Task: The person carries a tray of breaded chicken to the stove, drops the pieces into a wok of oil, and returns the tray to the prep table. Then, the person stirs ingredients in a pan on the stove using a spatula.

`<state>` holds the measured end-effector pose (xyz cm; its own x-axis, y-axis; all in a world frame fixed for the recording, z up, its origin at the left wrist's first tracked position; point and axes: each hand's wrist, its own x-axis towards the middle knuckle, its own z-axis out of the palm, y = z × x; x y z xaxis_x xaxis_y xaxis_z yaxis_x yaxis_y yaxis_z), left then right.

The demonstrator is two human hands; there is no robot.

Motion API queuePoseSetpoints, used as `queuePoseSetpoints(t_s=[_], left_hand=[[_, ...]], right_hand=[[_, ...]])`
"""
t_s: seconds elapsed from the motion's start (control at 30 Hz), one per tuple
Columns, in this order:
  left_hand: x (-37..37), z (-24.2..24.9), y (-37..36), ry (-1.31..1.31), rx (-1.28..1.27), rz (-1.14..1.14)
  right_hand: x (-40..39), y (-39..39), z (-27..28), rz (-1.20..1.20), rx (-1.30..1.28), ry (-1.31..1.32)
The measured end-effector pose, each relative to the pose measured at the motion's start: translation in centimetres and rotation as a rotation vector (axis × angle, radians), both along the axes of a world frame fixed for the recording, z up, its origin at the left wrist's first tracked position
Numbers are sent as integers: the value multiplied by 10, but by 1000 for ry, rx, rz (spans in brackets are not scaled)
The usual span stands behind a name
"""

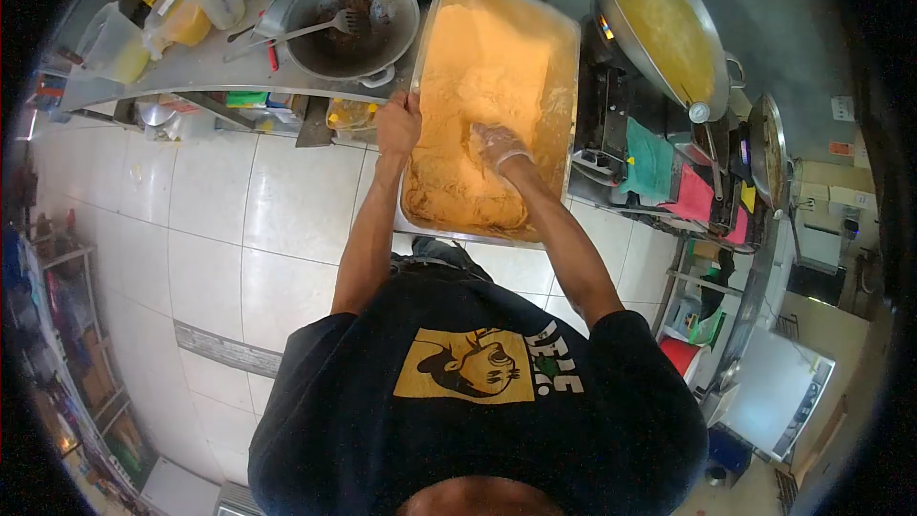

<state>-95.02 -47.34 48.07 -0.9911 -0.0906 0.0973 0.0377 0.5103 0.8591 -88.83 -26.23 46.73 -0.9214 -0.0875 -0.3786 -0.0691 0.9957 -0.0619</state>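
A large rectangular clear tub (570,115) stands in front of me, with a layer of orange breading-like powder (482,57) in it. The powder is smooth toward the far end and clumped and darker at the near end. My left hand (398,124) is closed on the tub's left rim. Inside the tub, my right hand (499,146) wears a thin clear glove and reaches down into the powder. Its fingers look curled in, and the powder partly hides them, so what they hold cannot be made out.
Left of the tub, a large wok (351,24) holds a slotted spatula (320,27). Plastic pitchers (115,43) stand farther left. At right, a wide pan of yellow liquid (664,19) sits over a lit burner, near a green cloth (647,161) and a pink cloth (690,193).
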Motion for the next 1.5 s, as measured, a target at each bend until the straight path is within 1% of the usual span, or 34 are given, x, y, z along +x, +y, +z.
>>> queuePoseSetpoints(t_s=[0.07,0.13,0.2,0.27,0.3,0.37,0.4,0.43,0.47,0.5,0.57,0.6,0.67,0.7,0.73,0.8,0.87,0.93,0.97,1.0,1.07,1.13,1.17,1.2,1.23,1.27,1.3,1.33,1.37,1.4,1.43,1.47,1.5], left_hand=[[-1,0,0,-28,-2,9],[-1,1,0,-16,-82,25],[-2,2,-2,-43,-53,14],[-2,-1,-2,-69,-27,-14],[-1,-3,-2,-39,-43,12],[-3,-9,2,15,-44,16],[-5,-12,1,31,-24,5],[-5,-12,-1,44,-7,-16],[0,-7,-2,11,-44,-33],[-1,1,-2,-10,-82,-41],[0,2,-3,18,-32,-49],[2,1,-3,28,-20,-50],[1,5,-2,60,-1,-50],[2,7,-3,60,-26,-58],[1,10,-4,61,-52,-63],[0,9,-2,94,-54,-55],[-1,2,-1,119,-61,-40],[-5,-13,-1,67,48,-25],[-6,-22,1,187,75,-21],[-4,-15,1,201,68,-11],[0,3,0,66,64,-25],[-1,-6,-2,101,41,-29],[-2,-10,-2,122,23,-41],[-2,-5,-2,125,22,-31],[1,5,-1,37,49,-28],[2,10,0,-53,75,-29],[2,9,0,-58,71,-28],[2,9,0,9,12,-34],[2,10,-1,73,-49,-46],[3,10,-2,56,-58,-65],[2,15,-1,0,-2,-63],[4,17,1,-68,52,-58],[3,16,2,19,121,-59]], right_hand=[[-2,-3,40,-140,-235,-72],[-7,6,63,-155,-231,-58],[-9,9,81,-176,-224,-44],[-1,9,96,-325,-593,-33],[-1,13,92,-335,-591,-22],[-7,24,79,-308,-797,193],[-16,29,75,-312,-789,229],[-21,30,71,-174,-624,249],[-21,32,71,-49,-454,259],[-20,26,90,-63,-443,296],[-11,5,139,-163,-343,59],[-15,14,149,-167,-339,87],[-17,47,173,-156,-482,47],[-20,66,197,-128,-478,83],[-26,83,233,-98,-475,121],[-32,102,311,-155,-502,223],[-42,132,360,-373,-816,315],[-64,150,404,-378,-530,384],[-82,172,405,-366,-541,393],[-102,200,399,-375,-526,376],[-141,241,374,-374,-520,365],[-179,273,335,-387,-2,214],[-197,298,303,-375,-5,220],[-214,327,266,-240,223,271],[-226,343,247,-104,451,318],[-234,347,244,-101,449,317],[-237,350,238,-170,422,308],[-238,354,230,-243,392,291],[-242,361,232,-170,398,410],[-242,374,237,-104,405,526],[-236,333,284,-391,364,342],[-216,289,318,-429,372,382],[-212,272,333,-404,348,504]])
